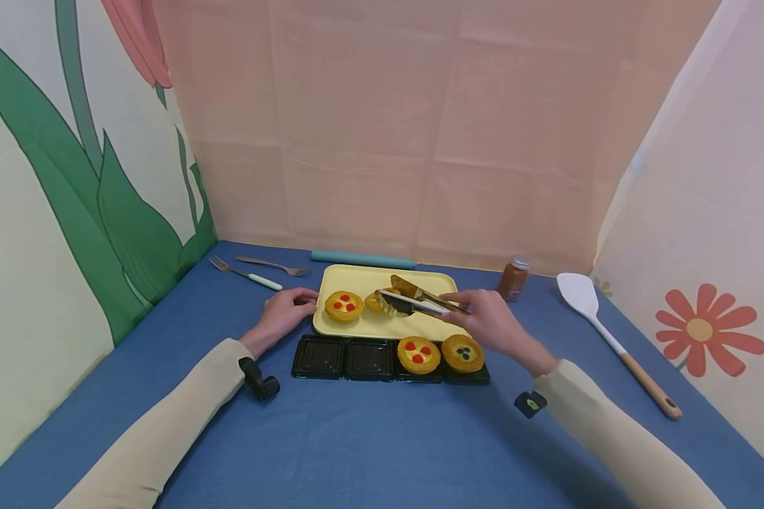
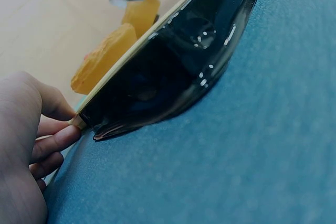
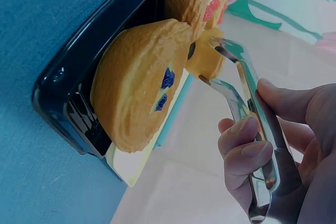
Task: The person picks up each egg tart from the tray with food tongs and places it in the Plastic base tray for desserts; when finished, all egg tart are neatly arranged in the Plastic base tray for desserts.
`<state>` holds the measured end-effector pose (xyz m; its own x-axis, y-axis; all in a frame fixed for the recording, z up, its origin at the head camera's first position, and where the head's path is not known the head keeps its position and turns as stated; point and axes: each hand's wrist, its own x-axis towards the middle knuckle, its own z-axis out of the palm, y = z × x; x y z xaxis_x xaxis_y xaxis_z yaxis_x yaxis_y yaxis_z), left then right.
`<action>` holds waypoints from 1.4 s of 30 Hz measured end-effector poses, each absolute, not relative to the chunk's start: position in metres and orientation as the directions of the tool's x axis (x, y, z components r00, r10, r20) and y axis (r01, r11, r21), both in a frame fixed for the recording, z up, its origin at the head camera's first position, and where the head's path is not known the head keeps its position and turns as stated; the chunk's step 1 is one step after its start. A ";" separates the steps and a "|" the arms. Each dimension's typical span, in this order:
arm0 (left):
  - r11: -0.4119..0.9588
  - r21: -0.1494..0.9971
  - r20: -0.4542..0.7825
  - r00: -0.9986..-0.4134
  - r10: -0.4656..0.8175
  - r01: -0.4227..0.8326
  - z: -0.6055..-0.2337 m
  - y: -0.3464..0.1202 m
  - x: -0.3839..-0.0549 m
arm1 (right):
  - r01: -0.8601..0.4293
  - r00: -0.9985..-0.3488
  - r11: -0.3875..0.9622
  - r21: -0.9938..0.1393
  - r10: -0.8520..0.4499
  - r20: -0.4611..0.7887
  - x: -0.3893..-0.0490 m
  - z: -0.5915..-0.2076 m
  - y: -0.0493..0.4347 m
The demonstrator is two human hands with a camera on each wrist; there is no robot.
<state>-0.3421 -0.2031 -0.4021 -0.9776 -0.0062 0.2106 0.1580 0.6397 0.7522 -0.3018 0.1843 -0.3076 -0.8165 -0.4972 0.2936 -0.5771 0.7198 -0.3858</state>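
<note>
My left hand (image 1: 288,312) pinches the left edge of the yellow tray (image 1: 395,328) between thumb and fingers, as the left wrist view shows. In my right hand (image 1: 489,322) is a pair of metal tongs (image 3: 262,124), gripped around its arms. The tongs' tips reach a tart (image 1: 375,302) in the middle of the tray, partly hidden behind them. A tart with red pieces (image 1: 344,306) lies on the tray's left side. Before the tray is a black compartment tray (image 1: 319,357); its right compartments hold another red-topped tart (image 1: 419,355) and a blueberry tart (image 1: 463,353).
Two forks, one with a pale handle (image 1: 265,281) and one coppery (image 1: 270,265), lie at the back left. Behind the tray is a teal stick (image 1: 363,259). A jar with brown contents (image 1: 513,279) and a white spatula (image 1: 601,322) are on the right. Printed cloth walls border the table.
</note>
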 end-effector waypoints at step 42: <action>0.652 0.739 0.225 -0.974 0.002 0.172 -0.402 -0.204 -0.343 | -0.577 -0.810 0.679 -0.453 -0.549 0.209 -0.240 -0.316 0.192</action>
